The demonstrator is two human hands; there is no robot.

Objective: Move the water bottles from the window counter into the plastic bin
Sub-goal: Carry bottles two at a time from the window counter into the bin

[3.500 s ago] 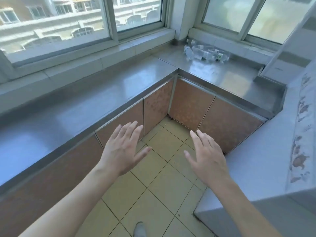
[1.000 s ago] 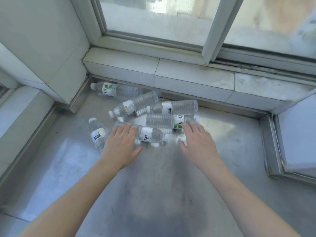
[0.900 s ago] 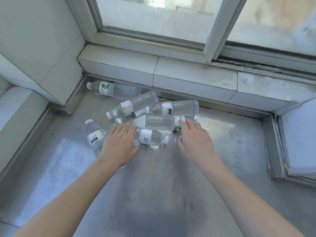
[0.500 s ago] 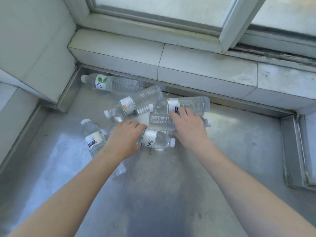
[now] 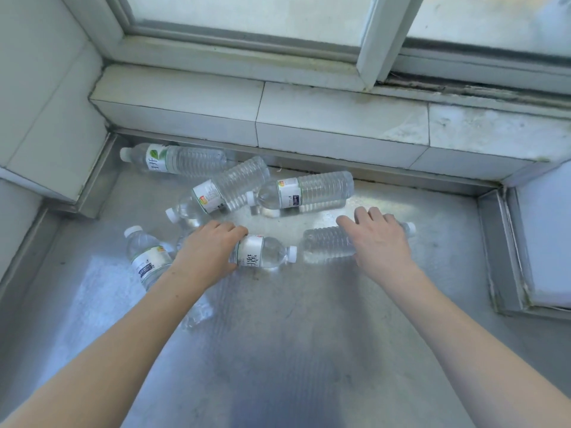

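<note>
- Water bottles lie on the steel counter [image 5: 278, 350]: the left hand [image 5: 207, 257] curls its fingers round a white-labelled bottle [image 5: 262, 253], and the right hand [image 5: 380, 242] grips a ribbed bottle [image 5: 327, 244].
- Since half a second ago, the ribbed bottle has been dragged rightward, away from the far bottles [image 5: 309, 191].
- Beyond them a tiled sill [image 5: 340, 118] runs under the window [image 5: 367, 41].
</note>
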